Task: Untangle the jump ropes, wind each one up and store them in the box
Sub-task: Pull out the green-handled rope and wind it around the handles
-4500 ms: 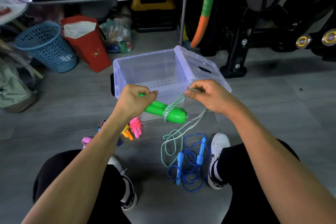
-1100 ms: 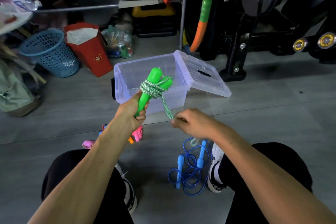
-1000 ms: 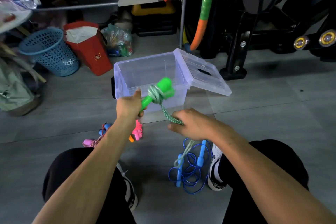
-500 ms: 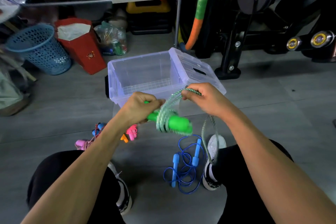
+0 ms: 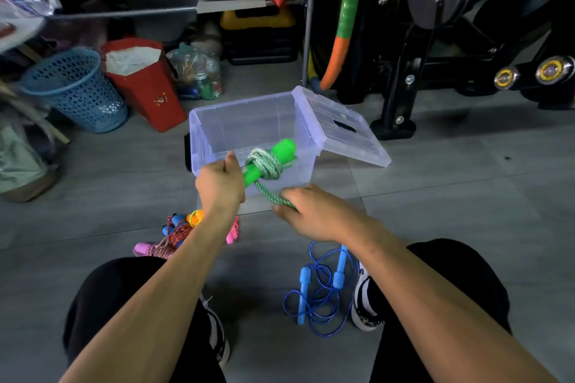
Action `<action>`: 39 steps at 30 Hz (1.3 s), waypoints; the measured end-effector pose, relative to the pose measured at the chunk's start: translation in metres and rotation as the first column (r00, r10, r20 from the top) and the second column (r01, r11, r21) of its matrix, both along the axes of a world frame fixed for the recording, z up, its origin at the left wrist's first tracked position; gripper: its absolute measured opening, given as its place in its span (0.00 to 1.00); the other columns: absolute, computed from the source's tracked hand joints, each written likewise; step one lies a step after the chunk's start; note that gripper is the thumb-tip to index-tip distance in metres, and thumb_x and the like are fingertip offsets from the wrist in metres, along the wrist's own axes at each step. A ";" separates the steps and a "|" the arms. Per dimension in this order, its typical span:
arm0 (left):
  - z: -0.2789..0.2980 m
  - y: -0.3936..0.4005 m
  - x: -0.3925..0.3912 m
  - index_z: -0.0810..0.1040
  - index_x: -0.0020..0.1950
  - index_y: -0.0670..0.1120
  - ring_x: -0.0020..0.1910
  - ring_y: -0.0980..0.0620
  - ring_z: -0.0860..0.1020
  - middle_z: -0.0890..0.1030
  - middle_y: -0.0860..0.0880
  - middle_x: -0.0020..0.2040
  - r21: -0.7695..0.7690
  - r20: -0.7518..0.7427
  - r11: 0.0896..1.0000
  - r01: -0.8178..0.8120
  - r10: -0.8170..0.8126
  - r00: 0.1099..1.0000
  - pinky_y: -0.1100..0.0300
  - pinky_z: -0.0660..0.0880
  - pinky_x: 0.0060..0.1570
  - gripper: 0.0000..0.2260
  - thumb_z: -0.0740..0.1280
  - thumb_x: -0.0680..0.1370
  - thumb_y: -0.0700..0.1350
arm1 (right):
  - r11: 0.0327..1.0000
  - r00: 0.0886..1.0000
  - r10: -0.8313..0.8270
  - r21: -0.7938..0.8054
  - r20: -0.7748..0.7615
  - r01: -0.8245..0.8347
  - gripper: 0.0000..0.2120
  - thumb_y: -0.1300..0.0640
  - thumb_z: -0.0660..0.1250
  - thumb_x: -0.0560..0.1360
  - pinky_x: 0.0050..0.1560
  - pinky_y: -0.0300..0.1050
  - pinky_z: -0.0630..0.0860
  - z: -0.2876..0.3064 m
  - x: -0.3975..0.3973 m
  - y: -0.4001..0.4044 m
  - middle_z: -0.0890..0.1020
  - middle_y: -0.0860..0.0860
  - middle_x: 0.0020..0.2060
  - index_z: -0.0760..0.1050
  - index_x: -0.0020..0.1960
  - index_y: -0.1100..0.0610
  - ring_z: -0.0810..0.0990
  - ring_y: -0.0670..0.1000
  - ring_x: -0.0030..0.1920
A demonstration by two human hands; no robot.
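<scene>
Over the clear plastic storage box (image 5: pixel 217 121), bright green plastic handles (image 5: pixel 281 151) are being gripped by the left hand (image 5: pixel 221 183); green-white braided cord (image 5: pixel 266 165), wound round them, is being pinched by the right hand (image 5: pixel 314 216)

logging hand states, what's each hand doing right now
Left hand: grips the green handles.
Right hand: grips the green-white cord.

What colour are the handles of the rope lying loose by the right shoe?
Blue, like its cord: blue jump rope, head view.

Clear glossy plastic box (image 5: pixel 249 121); braided cord (image 5: pixel 267 165)
</scene>
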State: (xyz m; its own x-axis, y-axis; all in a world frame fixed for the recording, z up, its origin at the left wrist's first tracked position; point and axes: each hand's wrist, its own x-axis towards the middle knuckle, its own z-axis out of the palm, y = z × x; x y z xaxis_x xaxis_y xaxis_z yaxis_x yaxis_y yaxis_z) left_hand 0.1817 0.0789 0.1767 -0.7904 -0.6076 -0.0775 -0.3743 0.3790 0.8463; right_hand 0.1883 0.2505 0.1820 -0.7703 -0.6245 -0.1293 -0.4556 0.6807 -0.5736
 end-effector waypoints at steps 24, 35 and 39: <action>0.015 0.003 -0.002 0.68 0.38 0.44 0.15 0.58 0.58 0.69 0.49 0.23 0.856 0.028 0.511 0.077 -0.194 0.981 0.70 0.51 0.15 0.14 0.53 0.83 0.41 | 0.974 0.973 -0.220 -0.067 -0.064 0.216 0.26 0.36 0.51 0.78 0.43 0.53 0.76 0.004 -0.031 0.046 0.79 0.54 0.33 0.70 0.35 0.55 0.77 0.56 0.37; 0.000 0.000 -0.010 0.71 0.41 0.44 0.16 0.56 0.68 0.74 0.46 0.30 0.697 0.112 0.706 -0.121 0.060 0.992 0.69 0.61 0.17 0.14 0.62 0.82 0.51 | 0.992 0.980 -0.079 0.085 -0.184 0.096 0.14 0.48 0.58 0.82 0.38 0.51 0.70 0.000 -0.005 0.026 0.78 0.56 0.39 0.65 0.41 0.54 0.76 0.61 0.43; -0.005 0.007 -0.005 0.69 0.32 0.42 0.27 0.44 0.73 0.71 0.47 0.22 0.048 0.046 0.995 0.082 -0.084 0.995 0.56 0.64 0.28 0.22 0.60 0.81 0.54 | 0.981 0.948 -0.193 -0.037 -0.254 0.190 0.23 0.44 0.64 0.77 0.32 0.49 0.66 0.010 -0.005 0.027 0.67 0.49 0.25 0.60 0.31 0.54 0.69 0.57 0.32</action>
State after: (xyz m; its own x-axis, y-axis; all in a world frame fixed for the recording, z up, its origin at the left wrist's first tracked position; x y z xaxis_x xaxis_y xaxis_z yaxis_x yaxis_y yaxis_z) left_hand 0.1772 0.0855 0.1716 -0.8326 -0.5352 -0.1428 -0.3837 0.3712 0.8456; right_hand 0.1834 0.2771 0.1917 -0.8819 -0.4620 0.0940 -0.4495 0.7636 -0.4635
